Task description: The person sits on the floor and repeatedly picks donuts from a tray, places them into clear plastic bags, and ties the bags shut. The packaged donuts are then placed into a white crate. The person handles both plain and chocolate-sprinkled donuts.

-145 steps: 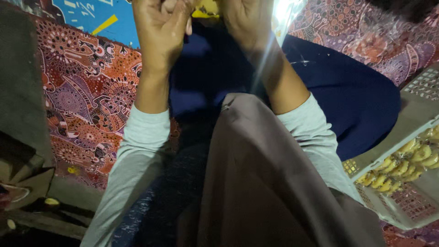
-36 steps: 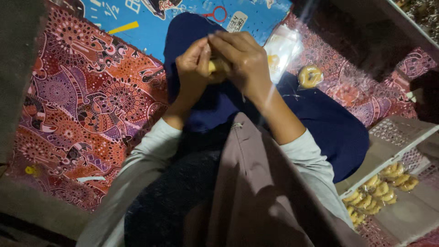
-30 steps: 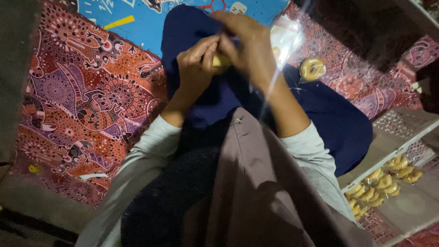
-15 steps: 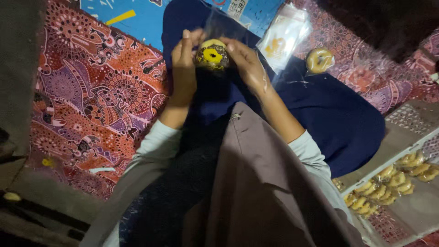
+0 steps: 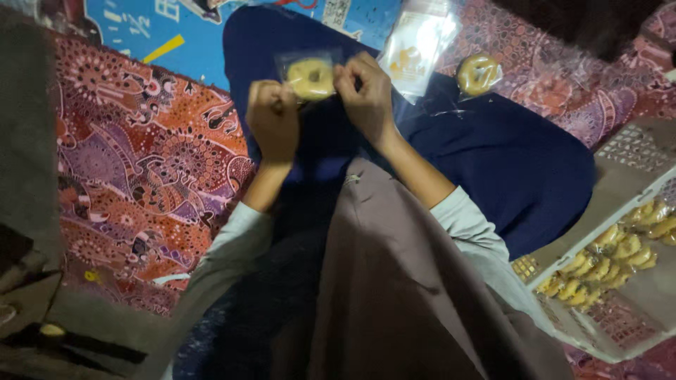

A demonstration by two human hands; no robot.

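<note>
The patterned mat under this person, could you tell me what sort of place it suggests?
Probably a home floor used for packing snacks by hand: a patterned mat on the floor, a tray of ring-shaped pastries, and a bagged ring held in both hands.

Pale grey long sleeves [image 5: 232, 246] (pushed up the forearms), a taupe headscarf [image 5: 408, 295], a navy skirt [image 5: 507, 162].

Dim floor, apparently batik-patterned mat [image 5: 141, 162]

Both forearms are raised and held close together ahead of the body. The left hand [image 5: 273, 121] is curled into a loose fist. The right hand [image 5: 366, 90] is pinched shut at the fingertips.
</note>
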